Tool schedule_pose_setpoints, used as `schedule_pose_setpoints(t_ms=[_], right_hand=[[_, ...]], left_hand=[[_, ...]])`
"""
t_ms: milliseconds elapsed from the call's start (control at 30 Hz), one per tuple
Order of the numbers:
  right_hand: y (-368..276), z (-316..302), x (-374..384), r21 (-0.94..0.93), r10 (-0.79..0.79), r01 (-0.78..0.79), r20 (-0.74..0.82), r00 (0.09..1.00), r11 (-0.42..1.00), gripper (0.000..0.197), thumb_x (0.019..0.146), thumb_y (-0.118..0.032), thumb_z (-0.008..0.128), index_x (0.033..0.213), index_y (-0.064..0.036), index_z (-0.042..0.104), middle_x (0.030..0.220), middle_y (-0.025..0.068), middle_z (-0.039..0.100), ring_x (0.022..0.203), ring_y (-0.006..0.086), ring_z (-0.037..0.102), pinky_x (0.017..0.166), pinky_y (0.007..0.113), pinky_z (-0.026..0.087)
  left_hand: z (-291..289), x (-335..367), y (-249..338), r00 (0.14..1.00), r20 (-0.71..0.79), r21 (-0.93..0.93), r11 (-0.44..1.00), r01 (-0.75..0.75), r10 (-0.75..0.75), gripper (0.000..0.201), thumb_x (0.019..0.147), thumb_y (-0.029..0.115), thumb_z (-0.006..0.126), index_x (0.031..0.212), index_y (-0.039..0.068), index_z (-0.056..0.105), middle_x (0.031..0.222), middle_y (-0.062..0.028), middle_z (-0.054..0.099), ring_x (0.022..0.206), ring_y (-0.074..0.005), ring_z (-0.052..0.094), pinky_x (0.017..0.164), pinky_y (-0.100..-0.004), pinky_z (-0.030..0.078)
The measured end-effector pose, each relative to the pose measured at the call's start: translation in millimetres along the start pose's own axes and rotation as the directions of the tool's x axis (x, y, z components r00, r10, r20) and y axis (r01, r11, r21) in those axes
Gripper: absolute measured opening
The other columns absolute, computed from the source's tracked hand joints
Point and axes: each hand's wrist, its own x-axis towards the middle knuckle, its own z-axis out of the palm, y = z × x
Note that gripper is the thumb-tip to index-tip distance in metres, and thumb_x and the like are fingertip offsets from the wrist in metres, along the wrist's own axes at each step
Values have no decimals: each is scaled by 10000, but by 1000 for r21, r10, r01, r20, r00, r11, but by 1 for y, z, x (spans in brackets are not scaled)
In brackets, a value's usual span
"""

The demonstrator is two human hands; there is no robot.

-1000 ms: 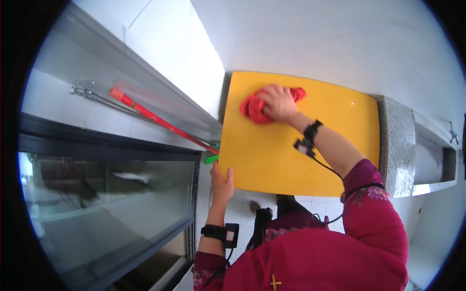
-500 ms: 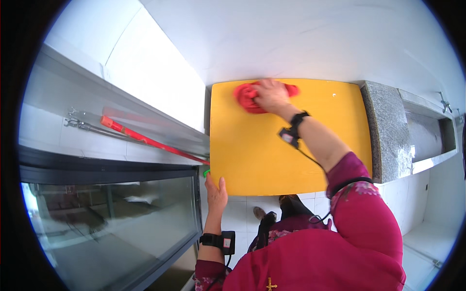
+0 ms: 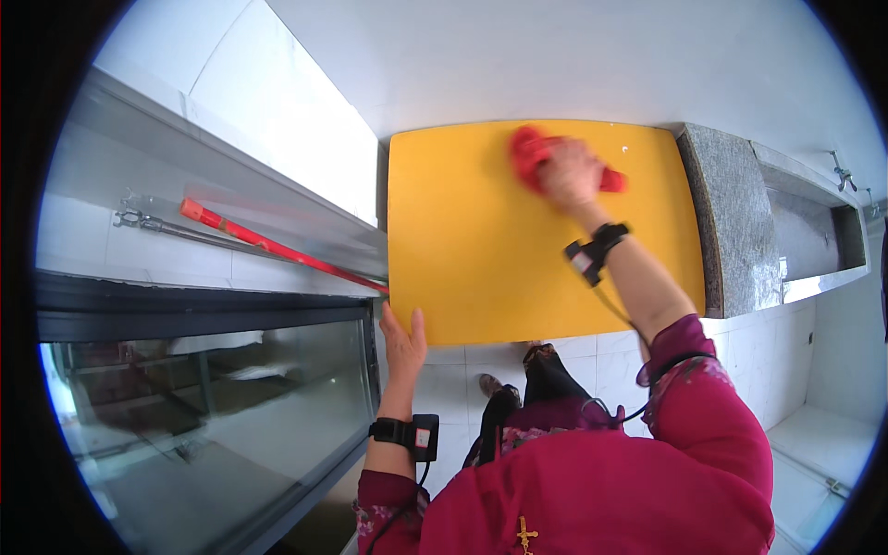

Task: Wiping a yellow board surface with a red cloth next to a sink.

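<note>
A bunched red cloth (image 3: 527, 157) lies on the yellow tabletop (image 3: 472, 250), toward its far edge and right of the middle. My right hand (image 3: 572, 174), smeared by motion, presses down on the cloth and grips it, with red showing on both sides of the fingers. At the near left corner of the table, my left hand (image 3: 403, 348) rests against the edge. Its thumb and fingers are stretched and apart, and nothing is held in it. A black strap with a small box sits on each forearm.
Left of the table, a red pole (image 3: 277, 248) leans by a ledge, above a dark-framed window (image 3: 213, 407). A grey stone counter (image 3: 731, 222) with a sink basin (image 3: 809, 236) and tap (image 3: 843, 173) adjoins the right side. White wall stands behind; my feet are on floor tiles.
My right hand has slid the red cloth rightward across the tabletop. My left hand stays at the near left corner. The whole view has shifted slightly.
</note>
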Motion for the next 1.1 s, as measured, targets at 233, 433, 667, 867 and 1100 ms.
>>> schedule_pose_setpoints(t_ms=[233,433,667,867,1100], right_hand=[[-51,-26,-154,435,-880,814,-94,465,384,535,644,-285,698,1153,-191,566,1273,70,457,1216,290,393,963,485,327],[139,-42,-202,191,-588,586,-54,807,787,610,535,-138,731,1122,-215,582,1266,50,469,1197,316,410,942,483,366],[143,-16,-121,-115,285,-293,-81,955,949,393,810,-289,547,1183,-166,525,1276,94,459,1200,303,396,947,496,340],[13,-32,-176,287,-521,541,-148,841,791,443,648,-211,648,1086,-215,583,1183,51,505,1142,275,443,908,463,369],[157,-42,-218,116,-117,123,-62,991,986,476,653,-177,675,1120,-196,585,1249,40,489,1203,305,406,930,484,360]], left_hand=[[6,5,-8,1000,-28,-16,1000,5,-5,712,927,464,419,1382,-38,199,1328,-325,317,1238,-439,346,1017,-429,327],[0,3,-9,999,-33,14,1000,14,-14,746,920,522,378,1390,-24,185,1326,-308,316,1232,-435,358,1009,-436,336],[8,8,1,999,-20,89,995,47,-46,730,918,497,408,1395,-5,178,1321,-306,321,1220,-430,371,1002,-443,343],[3,11,-16,1000,-7,94,996,4,-3,693,931,433,431,1387,-24,177,1320,-302,332,1237,-412,352,1029,-430,312],[0,8,-11,997,-47,134,990,-46,53,705,932,409,451,1370,-70,175,1314,-304,321,1218,-415,366,1011,-429,334]])
